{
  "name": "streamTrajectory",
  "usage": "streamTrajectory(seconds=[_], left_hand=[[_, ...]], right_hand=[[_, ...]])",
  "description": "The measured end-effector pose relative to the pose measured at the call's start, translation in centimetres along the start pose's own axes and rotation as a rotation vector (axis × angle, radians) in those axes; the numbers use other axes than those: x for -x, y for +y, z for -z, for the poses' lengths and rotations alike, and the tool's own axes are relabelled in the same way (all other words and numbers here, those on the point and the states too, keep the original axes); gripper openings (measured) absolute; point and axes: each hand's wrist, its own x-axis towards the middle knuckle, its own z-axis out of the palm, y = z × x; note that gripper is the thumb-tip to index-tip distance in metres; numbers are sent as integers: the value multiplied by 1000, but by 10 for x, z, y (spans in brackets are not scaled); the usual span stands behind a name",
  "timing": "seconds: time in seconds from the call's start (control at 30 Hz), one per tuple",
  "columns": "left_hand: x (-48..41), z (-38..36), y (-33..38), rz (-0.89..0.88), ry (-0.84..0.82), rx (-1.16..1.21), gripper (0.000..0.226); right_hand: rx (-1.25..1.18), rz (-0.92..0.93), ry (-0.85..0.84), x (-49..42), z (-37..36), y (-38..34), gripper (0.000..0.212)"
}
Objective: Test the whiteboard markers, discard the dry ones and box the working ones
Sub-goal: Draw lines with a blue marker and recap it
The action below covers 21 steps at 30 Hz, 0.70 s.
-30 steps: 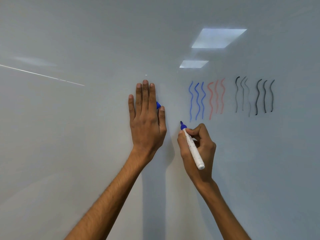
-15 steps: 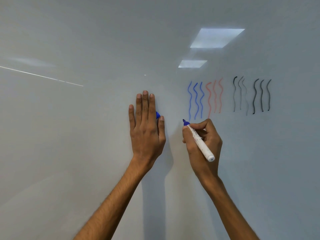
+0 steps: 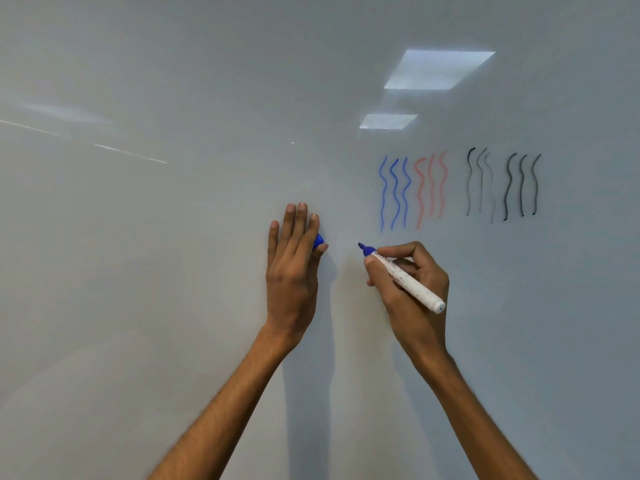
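Pressing the left hand (image 3: 292, 271) flat against a glossy whiteboard (image 3: 138, 271), a person poises a marker (image 3: 405, 277) in the right hand (image 3: 412, 289); the board fills the frame on every side, so none of its edges shows. The left fingers lie straight and close together, pointing up, while the thumb pins a blue cap (image 3: 318, 241) against the side of the index finger. The right fingers and thumb curl round the marker's barrel near its blue collar; a strip of plain board separates the two hands, and a wide smooth stretch runs off to the left. The marker's long axis slants, nib up and to the left towards the cap, blunt round tail down and to the right; whether the nib touches the board cannot be told. The barrel is a white cylinder, speckled with smudges. Above and to the right of the nib stand wavy upright strokes in threes: blue lines (image 3: 394, 194), faint red lines (image 3: 431, 187), then two sets of black lines (image 3: 502, 185); higher up, two bright reflections (image 3: 438, 69) of ceiling lights shine on the board.
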Motion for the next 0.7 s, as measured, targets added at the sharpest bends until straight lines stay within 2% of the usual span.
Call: streamTrajectory(seconds=[0.23, 0.4, 0.53, 0.63, 0.7], left_hand=[[74, 22, 12, 32, -58, 54, 38], [105, 41, 42, 253, -205, 269, 36], [115, 48, 58, 455, -318, 438, 28], [135, 50, 68, 467, -385, 463, 19], [144, 49, 71, 442, -424, 421, 22]], right_hand=[[-37, -197, 9, 35, 30, 6, 11], [-114, -345, 35, 58, 48, 14, 10], [-123, -416, -12, 71, 51, 15, 20], [-102, -467, -23, 89, 60, 20, 23], [-100, -486, -23, 97, 64, 23, 24]])
